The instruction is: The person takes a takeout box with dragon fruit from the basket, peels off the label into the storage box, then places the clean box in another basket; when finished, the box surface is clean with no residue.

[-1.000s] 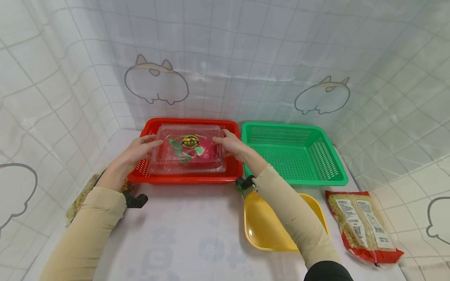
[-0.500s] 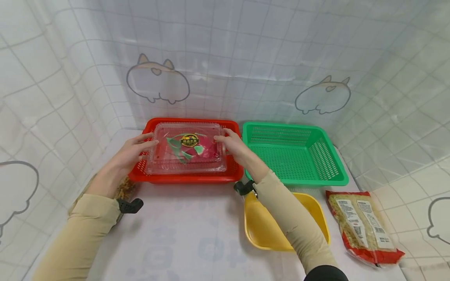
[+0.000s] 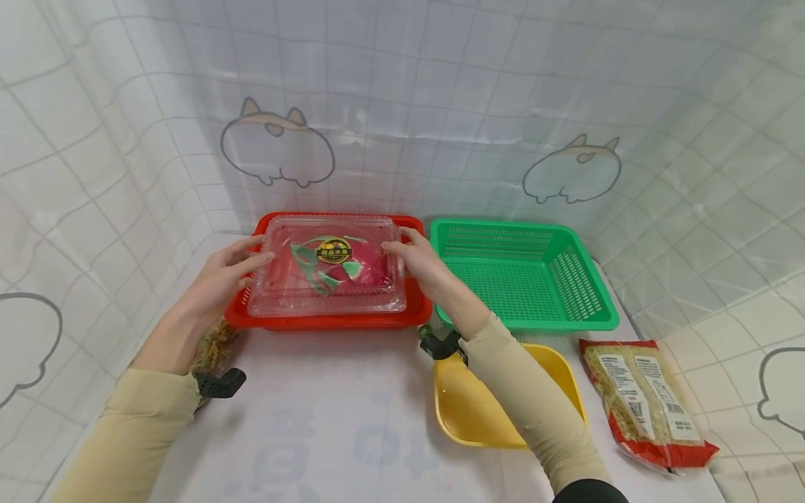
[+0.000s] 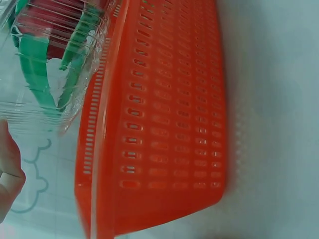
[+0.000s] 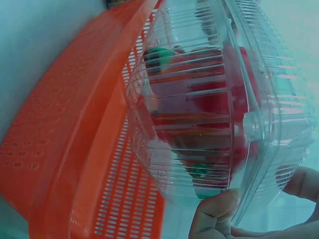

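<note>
Nearest on the white counter stands a yellow, rounded plastic tray, partly hidden by the beige right sleeve. Beyond it, the left hand and right hand grip opposite ends of a clear, ridged, rectangular plastic box, which lies directly between them, above a red, perforated plastic basket. Just right of that basket sits a green, perforated plastic basket, with a white, grid-patterned sheet behind both.

Soft, diffuse light brightens the head view. Both wrist views are dimmer, tinted blue-green; in the right, white glints streak the clear box.
</note>
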A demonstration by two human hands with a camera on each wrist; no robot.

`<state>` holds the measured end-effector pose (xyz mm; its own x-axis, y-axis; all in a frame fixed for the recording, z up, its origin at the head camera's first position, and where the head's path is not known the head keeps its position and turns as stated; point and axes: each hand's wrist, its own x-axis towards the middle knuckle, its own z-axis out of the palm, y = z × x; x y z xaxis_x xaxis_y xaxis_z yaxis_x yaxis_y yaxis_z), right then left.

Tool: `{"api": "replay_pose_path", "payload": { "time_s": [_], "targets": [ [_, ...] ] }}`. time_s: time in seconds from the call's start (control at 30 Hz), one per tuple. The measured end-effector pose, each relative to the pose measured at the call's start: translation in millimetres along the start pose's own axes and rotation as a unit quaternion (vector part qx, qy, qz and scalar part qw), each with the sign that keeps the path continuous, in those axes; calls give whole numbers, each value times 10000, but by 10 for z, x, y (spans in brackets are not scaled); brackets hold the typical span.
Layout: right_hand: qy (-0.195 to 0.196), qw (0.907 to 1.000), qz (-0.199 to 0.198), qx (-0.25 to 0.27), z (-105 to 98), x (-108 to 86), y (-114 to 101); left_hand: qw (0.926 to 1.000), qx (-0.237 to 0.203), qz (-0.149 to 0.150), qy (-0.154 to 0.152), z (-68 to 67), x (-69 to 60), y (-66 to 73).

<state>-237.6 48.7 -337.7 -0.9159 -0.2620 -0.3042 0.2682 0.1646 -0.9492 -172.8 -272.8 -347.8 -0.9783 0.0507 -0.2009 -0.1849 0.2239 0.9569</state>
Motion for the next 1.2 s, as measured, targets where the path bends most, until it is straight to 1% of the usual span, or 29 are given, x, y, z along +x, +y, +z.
{"api": "replay_pose_path", "payload": {
  "time_s": [0.13, 0.37, 0.43, 0.6, 0.67, 0.73, 0.8, 0.93, 1.03, 1.2],
  "targets": [
    [-32, 10000, -10, 15, -10, -78, 2, 9997, 197, 124, -6, 14, -68, 27],
    [-99, 9999, 76, 68, -25, -217, -4, 9997, 82, 187, -157, 13, -135, 52],
    [-92, 9999, 70, 64, -27, -256, -6, 9995, 154, 240, -140, 17, -155, 59],
    [-106, 9999, -1, -7, -32, -352, 9, 9980, 513, 375, -4, 45, -191, 75],
    [-106, 9999, -32, -25, -35, -386, 26, 9977, 554, 394, 0, 56, -205, 80],
    [-102, 9999, -63, -22, -34, -412, 47, 9978, 514, 420, -14, 65, -228, 82],
    [-98, 9999, -82, -29, -30, -433, 69, 9982, 376, 464, -8, 77, -257, 76],
    [-85, 10000, -33, -8, -21, -478, 112, 9983, 198, 549, 16, 112, -306, 42],
    [-102, 9999, 10, 79, -18, -518, 143, 9985, 201, 506, 25, 136, -343, 20],
    [-143, 9997, -106, 159, -4, -591, 180, 9989, 193, 435, 50, 179, -439, -1]
  ]
}}
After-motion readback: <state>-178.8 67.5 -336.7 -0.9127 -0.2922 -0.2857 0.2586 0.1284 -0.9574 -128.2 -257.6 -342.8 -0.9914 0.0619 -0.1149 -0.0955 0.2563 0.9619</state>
